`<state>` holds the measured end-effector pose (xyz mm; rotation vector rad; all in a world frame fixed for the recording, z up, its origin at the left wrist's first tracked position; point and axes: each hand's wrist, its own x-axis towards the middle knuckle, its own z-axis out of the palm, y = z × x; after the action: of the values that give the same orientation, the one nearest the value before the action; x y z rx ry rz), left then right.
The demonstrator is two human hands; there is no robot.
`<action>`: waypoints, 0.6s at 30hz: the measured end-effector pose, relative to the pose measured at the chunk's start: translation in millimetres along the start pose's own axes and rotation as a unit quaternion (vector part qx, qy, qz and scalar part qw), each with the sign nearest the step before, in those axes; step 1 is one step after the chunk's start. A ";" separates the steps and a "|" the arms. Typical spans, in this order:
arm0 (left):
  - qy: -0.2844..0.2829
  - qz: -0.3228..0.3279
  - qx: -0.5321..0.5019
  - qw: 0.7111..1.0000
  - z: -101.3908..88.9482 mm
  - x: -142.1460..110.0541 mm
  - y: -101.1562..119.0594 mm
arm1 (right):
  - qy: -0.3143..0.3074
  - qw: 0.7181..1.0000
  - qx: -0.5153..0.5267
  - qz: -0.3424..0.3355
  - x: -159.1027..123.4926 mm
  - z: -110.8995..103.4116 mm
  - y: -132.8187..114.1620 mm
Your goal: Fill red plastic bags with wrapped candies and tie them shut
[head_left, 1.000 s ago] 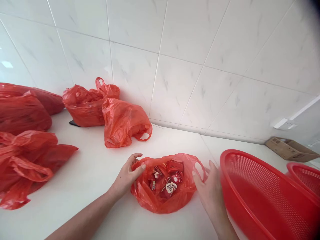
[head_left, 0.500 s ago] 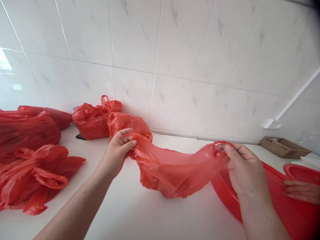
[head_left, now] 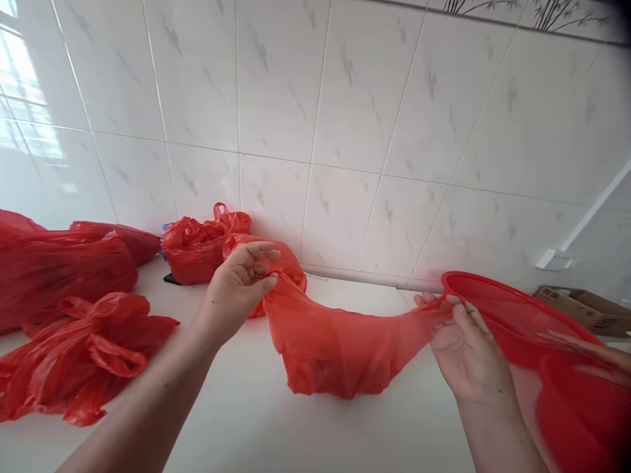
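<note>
Bag (head_left: 340, 348): red plastic, stretched sideways between the two hands in front of the wearer, over the table (head_left: 276, 433); middle sags, lower part bulges with darker shapes showing faintly through. Contents not identifiable. Cannot tell whether its base touches the table.
Left hand (head_left: 234, 286): thumb and bent fingers pinch the left top corner of the bag; grip narrow, other fingers loosely curled.
Right hand (head_left: 470, 351): palm turned partly up, fingertips closed on the twisted right top end of the bag.
Knotted bag (head_left: 98, 351): red, on the table at left front, top tied, loops lying loose.
Large bags (head_left: 64, 269): red, bulky, behind the knotted bag at the left edge.
Upright bag (head_left: 194, 253): red, near the wall (head_left: 345, 92), handle loop standing up; dark flat object (head_left: 171, 279) at its base.
Slumped bag (head_left: 290, 263): red, just beside the upright bag, partly hidden by the left hand.
Baskets: red mesh one (head_left: 513, 315) beyond the right hand; second red one (head_left: 566, 414) nearer, at right, blurred.
Other person's hand (head_left: 591, 358): over the baskets, fingers extended; contact unclear.
Carton (head_left: 591, 312): brown, open, behind the baskets.
Socket (head_left: 555, 259): white, low on the tiled wall.
</note>
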<state>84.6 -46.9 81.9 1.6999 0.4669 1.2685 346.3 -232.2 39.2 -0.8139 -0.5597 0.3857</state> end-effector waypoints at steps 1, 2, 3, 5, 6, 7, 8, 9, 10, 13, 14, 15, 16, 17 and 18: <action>-0.012 0.008 0.017 1.000 1.8 -0.1 3.1 | 0.001 1.000 0.013 0.007 -1.3 1.6 2.1; -0.028 0.015 0.031 0.999 4.7 -0.7 5.9 | -0.001 1.000 0.021 0.016 -3.6 4.1 4.2; -0.043 0.023 0.043 0.998 8.5 -1.8 8.5 | -0.011 0.999 0.026 0.031 -6.7 7.5 6.2; -0.072 0.040 0.067 0.994 18.4 -4.6 13.5 | -0.052 0.995 0.029 0.077 -15.3 16.7 9.8; -0.087 0.050 0.078 0.992 23.8 -6.2 16.0 | -0.077 0.992 0.027 0.101 -20.3 22.2 11.2; -0.102 0.063 0.090 0.989 29.2 -7.7 18.4 | -0.100 0.988 0.016 0.115 -25.7 28.3 12.2; -0.117 0.080 0.102 0.985 34.3 -8.9 20.8 | -0.116 0.986 -0.006 0.116 -31.4 34.8 12.8; -0.130 0.103 0.115 0.979 39.1 -9.9 23.0 | -0.127 0.985 -0.041 0.107 -37.1 41.5 12.7; -0.142 0.131 0.131 0.972 43.3 -10.5 25.0 | -0.134 0.983 -0.084 0.096 -42.7 48.2 12.2; -0.166 0.223 0.191 0.942 53.8 -10.6 29.0 | -0.159 0.964 -0.193 0.085 -56.4 65.1 9.5; -0.169 0.244 0.207 0.932 57.0 -10.5 30.0 | -0.173 0.957 -0.211 0.094 -59.1 68.7 9.5; -0.168 0.257 0.219 0.926 60.3 -10.7 31.1 | -0.194 0.950 -0.222 0.104 -60.7 71.1 10.5; -0.168 0.259 0.220 0.925 63.7 -11.3 32.3 | -0.226 0.940 -0.228 0.116 -61.1 72.4 12.6; -0.173 0.250 0.208 0.930 67.3 -12.5 33.6 | -0.263 0.929 -0.228 0.125 -60.7 73.0 15.7; -0.183 0.230 0.182 0.938 71.0 -14.1 34.9 | -0.301 0.918 -0.225 0.132 -59.7 73.1 19.7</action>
<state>134.8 -106.5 101.5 2.4045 0.0771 1.1858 252.8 -209.3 45.7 -1.2279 -1.1465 0.7859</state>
